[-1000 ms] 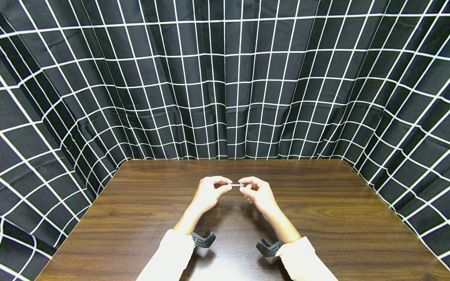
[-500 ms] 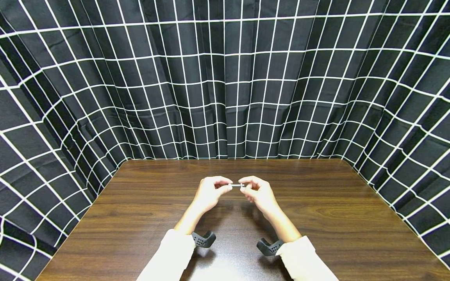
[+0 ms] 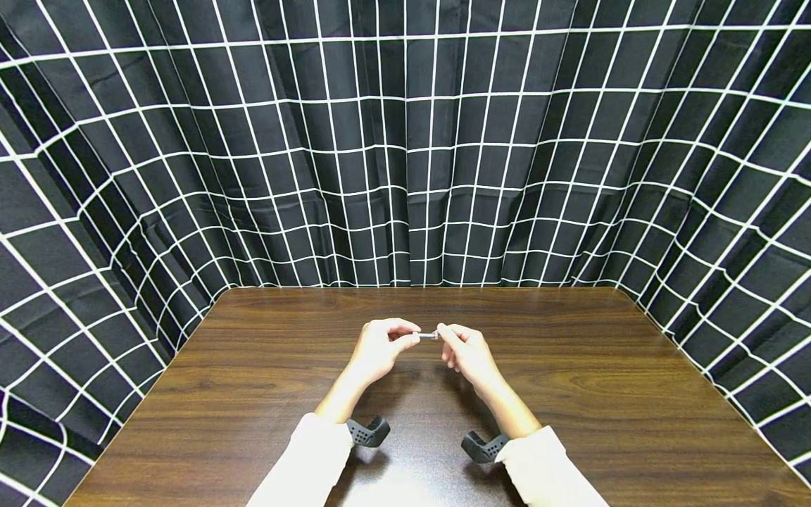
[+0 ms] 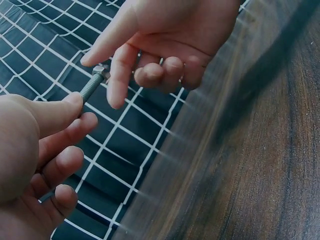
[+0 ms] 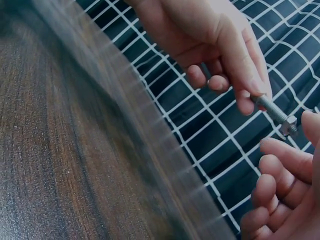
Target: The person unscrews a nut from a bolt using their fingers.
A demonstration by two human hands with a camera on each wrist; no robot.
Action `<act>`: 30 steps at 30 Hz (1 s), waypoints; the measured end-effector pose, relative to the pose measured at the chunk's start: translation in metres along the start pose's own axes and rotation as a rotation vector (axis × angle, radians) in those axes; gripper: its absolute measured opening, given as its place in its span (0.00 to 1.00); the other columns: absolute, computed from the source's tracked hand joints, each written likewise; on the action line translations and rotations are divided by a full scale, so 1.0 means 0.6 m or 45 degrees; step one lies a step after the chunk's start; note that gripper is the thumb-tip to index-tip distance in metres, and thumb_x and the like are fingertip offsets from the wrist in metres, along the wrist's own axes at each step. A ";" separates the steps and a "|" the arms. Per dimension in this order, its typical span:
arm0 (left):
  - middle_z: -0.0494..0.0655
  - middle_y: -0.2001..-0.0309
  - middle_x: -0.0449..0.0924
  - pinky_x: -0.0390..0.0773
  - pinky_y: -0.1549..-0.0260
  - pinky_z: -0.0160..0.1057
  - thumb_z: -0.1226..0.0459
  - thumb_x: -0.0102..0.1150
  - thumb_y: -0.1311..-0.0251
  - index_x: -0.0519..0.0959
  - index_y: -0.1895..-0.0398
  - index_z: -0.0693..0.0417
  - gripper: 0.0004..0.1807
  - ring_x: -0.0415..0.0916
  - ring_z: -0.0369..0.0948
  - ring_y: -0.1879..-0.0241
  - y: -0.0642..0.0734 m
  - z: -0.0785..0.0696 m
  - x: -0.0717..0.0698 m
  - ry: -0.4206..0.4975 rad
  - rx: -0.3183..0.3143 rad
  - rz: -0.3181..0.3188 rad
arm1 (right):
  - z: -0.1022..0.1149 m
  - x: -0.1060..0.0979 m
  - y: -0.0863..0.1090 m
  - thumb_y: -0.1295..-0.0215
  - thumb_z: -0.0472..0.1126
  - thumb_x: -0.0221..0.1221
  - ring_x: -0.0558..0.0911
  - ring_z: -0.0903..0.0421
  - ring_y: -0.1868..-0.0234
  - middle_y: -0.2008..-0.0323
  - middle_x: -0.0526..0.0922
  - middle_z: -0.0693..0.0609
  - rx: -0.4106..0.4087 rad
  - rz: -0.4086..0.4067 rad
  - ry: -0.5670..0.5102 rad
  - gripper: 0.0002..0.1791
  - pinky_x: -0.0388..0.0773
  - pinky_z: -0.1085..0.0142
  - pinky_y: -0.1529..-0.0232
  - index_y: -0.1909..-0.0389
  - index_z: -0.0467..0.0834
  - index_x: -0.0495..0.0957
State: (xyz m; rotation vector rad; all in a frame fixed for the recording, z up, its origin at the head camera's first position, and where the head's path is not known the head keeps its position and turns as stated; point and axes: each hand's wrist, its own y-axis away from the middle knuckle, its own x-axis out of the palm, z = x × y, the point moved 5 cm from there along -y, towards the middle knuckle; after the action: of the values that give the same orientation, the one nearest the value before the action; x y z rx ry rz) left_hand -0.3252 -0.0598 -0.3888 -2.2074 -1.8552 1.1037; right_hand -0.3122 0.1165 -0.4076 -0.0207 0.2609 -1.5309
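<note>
My left hand (image 3: 375, 350) pinches a metal bolt (image 4: 91, 87) between thumb and forefinger above the table. Its threaded shank points to the right, and the end inside my left fingers is hidden. A hex nut (image 5: 288, 126) sits on the threads near the free end, with a little thread showing beyond it. Around the nut is my right hand (image 3: 470, 355), thumb on one side and forefinger on the other. Both wrist views show a small gap between these fingertips and the nut. The other right fingers are loosely curled.
The brown wooden table (image 3: 253, 380) extends beneath both hands. A black curtain with a white grid (image 3: 405, 176) hangs behind it and along both sides. Each wrist wears a dark bracket (image 3: 369, 432).
My right thumb has moved up and across the nut, and the right fingers have come off their earlier grip on it. My left hand and the bolt have hardly moved.
</note>
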 end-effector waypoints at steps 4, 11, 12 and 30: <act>0.40 0.66 0.86 0.76 0.69 0.34 0.65 0.67 0.44 0.86 0.62 0.54 0.07 0.79 0.32 0.71 0.001 -0.002 0.001 -0.004 0.008 0.005 | -0.008 0.002 -0.001 0.28 0.48 0.54 0.64 0.62 0.88 0.90 0.69 0.54 0.034 0.003 0.042 0.22 0.59 0.71 0.86 0.69 0.31 0.81; 0.40 0.66 0.86 0.76 0.68 0.34 0.65 0.67 0.43 0.86 0.62 0.54 0.07 0.79 0.32 0.70 0.001 -0.003 0.002 -0.004 -0.002 0.019 | -0.008 0.003 0.001 0.30 0.46 0.56 0.60 0.63 0.89 0.90 0.67 0.54 0.079 0.005 -0.026 0.21 0.56 0.72 0.86 0.72 0.30 0.80; 0.40 0.66 0.86 0.76 0.68 0.34 0.65 0.67 0.43 0.86 0.62 0.54 0.07 0.79 0.32 0.70 0.001 -0.003 0.002 -0.005 -0.005 0.021 | -0.008 0.003 0.001 0.30 0.45 0.56 0.61 0.63 0.89 0.90 0.67 0.54 0.087 0.007 -0.041 0.20 0.56 0.72 0.86 0.71 0.30 0.79; 0.41 0.67 0.86 0.74 0.72 0.34 0.66 0.67 0.43 0.86 0.62 0.54 0.06 0.79 0.41 0.72 0.002 -0.003 -0.003 0.007 -0.033 -0.005 | -0.002 0.005 0.001 0.35 0.35 0.58 0.66 0.61 0.86 0.86 0.69 0.53 0.041 0.017 -0.142 0.12 0.62 0.72 0.84 0.60 0.27 0.77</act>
State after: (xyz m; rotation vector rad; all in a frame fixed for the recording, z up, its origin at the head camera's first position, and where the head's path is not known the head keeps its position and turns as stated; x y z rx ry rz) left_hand -0.3233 -0.0611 -0.3872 -2.2172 -1.8814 1.0784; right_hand -0.3120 0.1138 -0.4093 -0.0784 0.1474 -1.5146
